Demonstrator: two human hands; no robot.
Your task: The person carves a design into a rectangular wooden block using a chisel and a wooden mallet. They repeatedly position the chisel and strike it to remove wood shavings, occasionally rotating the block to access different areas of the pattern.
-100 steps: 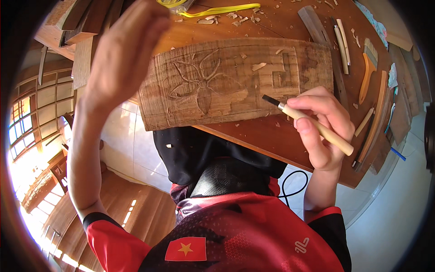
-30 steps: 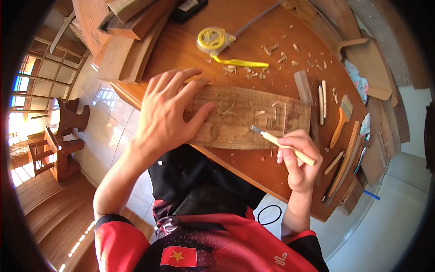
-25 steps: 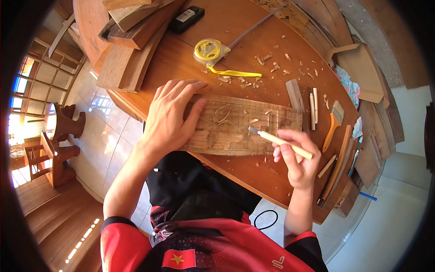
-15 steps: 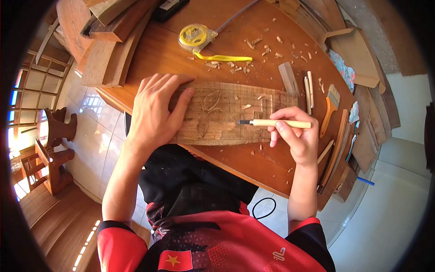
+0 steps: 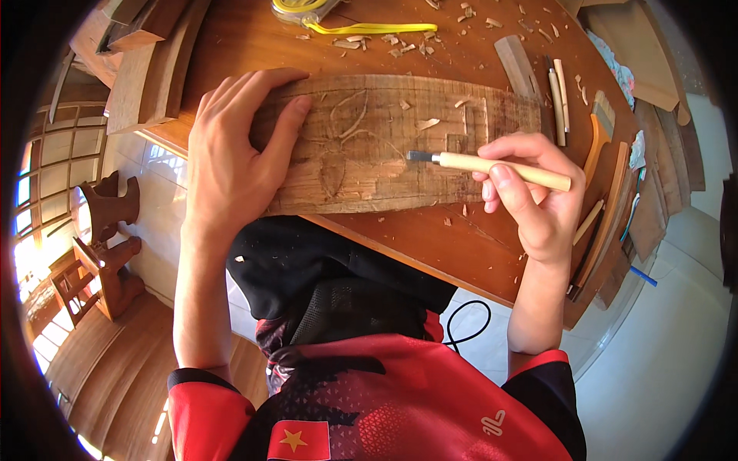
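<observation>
A flat wooden board (image 5: 361,180) with a carved leaf-like pattern at its left and small carved squares at its right lies at the table's near edge. My left hand (image 5: 234,150) grips its left end, thumb on the top face and fingers over the far edge. Between the fingers and thumb of my right hand (image 5: 542,188) is a slim wood-carving chisel (image 5: 461,162) with a pale wooden handle. Its dark blade points left and rests at or just above the middle of the board; contact is hard to tell. A few loose shavings (image 5: 427,124) lie on the board.
Beyond the board are a yellow tape measure (image 5: 301,11) and scattered chips. A small wood block (image 5: 516,65), more chisels (image 5: 557,104) and a brush (image 5: 597,134) lie to the right. Timber pieces (image 5: 157,73) are stacked at the left, and wooden strips (image 5: 607,219) line the right edge.
The whole view has shifted, so the board and table sit higher and look nearer. The chisel's handle end now slants more toward me; its blade stays around the same part of the board.
</observation>
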